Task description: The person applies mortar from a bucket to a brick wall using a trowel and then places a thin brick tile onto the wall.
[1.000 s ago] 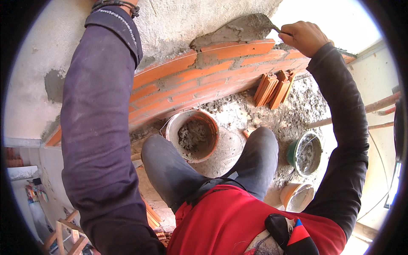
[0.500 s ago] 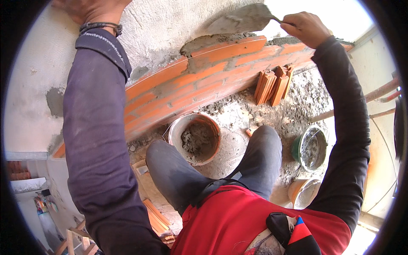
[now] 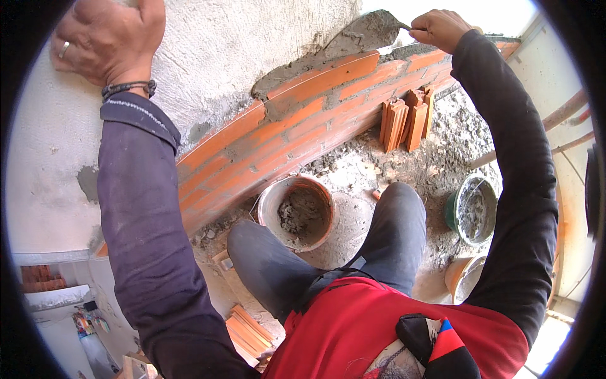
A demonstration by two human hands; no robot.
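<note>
1. One plastered wall (image 3: 246, 38) is filling the upper left, behind everything else
2. One low brick wall (image 3: 297, 120) is running diagonally in front of it, with one line of string stretching along its top; grey mortar (image 3: 284, 77) is lying along the upper edge
3. Three buckets are standing on the floor: one orange bucket (image 3: 268, 205) holding mortar between the knees, one green bucket (image 3: 450, 211) and one yellowish bucket (image 3: 456, 271) to the right
4. At least three bricks (image 3: 416, 129) are standing upright together near the wall's foot
5. One trowel (image 3: 366, 31) is extending over the wall's top, just beside the mortar, its blade carrying grey smears
6. Two hands are showing: the right hand (image 3: 440, 28) is clenching the trowel's handle; the left hand (image 3: 113, 41) is bending its fingers by the plaster, and I cannot tell whether it is holding anything
7. One ring (image 3: 64, 49) is circling a left finger
</note>
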